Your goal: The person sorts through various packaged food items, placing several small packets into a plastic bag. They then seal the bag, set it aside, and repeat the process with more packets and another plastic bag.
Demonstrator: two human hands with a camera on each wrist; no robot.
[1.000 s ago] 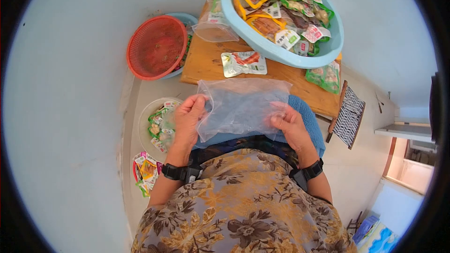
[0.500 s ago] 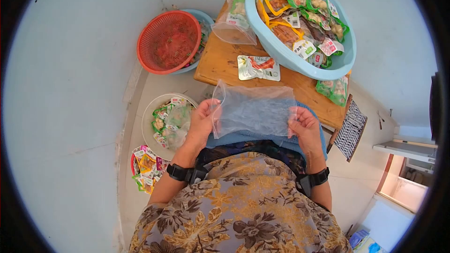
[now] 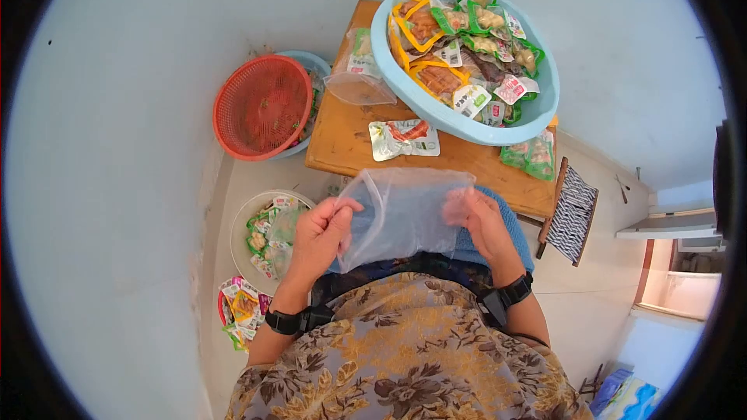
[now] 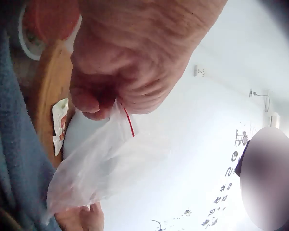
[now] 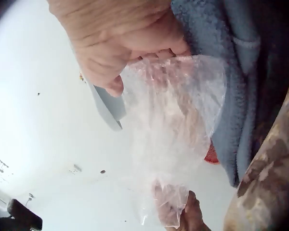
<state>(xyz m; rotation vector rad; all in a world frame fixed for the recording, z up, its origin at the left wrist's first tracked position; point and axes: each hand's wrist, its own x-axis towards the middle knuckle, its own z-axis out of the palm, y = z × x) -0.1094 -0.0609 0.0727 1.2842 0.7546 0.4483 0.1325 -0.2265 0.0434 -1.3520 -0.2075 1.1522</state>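
A clear, flat plastic bag (image 3: pixel 405 214) spans the space between both hands over the lap. The left hand (image 3: pixel 317 239) pinches its left edge; in the left wrist view a red strip (image 4: pixel 128 120) runs down the bag from the curled fingers. At the other end, the right hand (image 3: pixel 489 229) touches the bag with loosely extended fingers lying behind the film, and the right wrist view has the thumb (image 5: pixel 114 87) apart from them. Beyond the bag, a silver food packet (image 3: pixel 404 140) lies on the wooden table (image 3: pixel 342 144).
On the table stand a blue basin (image 3: pixel 489 134) of packets, a partly filled clear bag (image 3: pixel 360 82) and green packets (image 3: pixel 539 157). At the left are a red colander (image 3: pixel 262 109), a pale tub (image 3: pixel 238 222) and a packet pile (image 3: pixel 243 305). A folding stool (image 3: pixel 572 214) stands right.
The right hand has loosened from its pinch, its fingers now extended behind the bag. The left hand still holds its edge, and the bag's left side has folded. The head view has shifted.
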